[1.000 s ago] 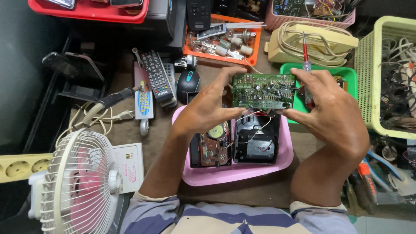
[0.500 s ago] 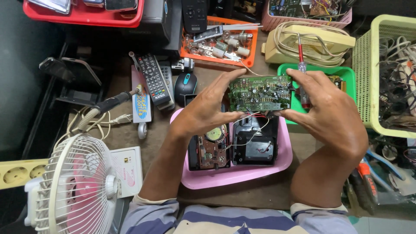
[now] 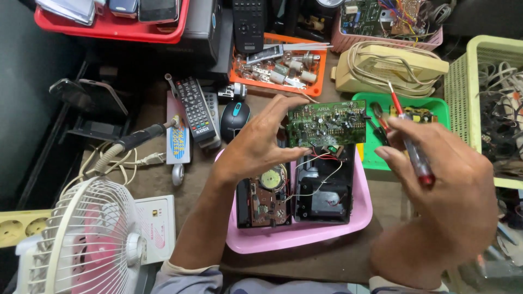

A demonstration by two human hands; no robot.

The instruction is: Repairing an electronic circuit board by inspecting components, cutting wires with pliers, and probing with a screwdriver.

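Circuit board: green, rectangular, component side facing the camera; held in the air above the pink tray, over its far edge; thin red and white wires run from its lower edge down into the housing below
Left hand: fingers spread and curved; thumb and fingertips pinch the left edge of the circuit board; forearm rises from the lower edge of the view
Right hand: closed around a screwdriver with a red and clear handle; shaft tip points up and away; hand sits just right of the circuit board, not touching it
Pink tray contents: opened black housing on the right; tape mechanism with a round brass-coloured wheel on the left; both lie flat, side by side
Green tray: just behind the right hand; holds pliers and a small board
Left of tray: computer mouse, two remote controls, soldering iron with cord
Near corner: white desk fan with pink blades; beige power strip beside it
Far edge: orange tray of small parts; red tray; cream telephone; pale green basket of cables on the right
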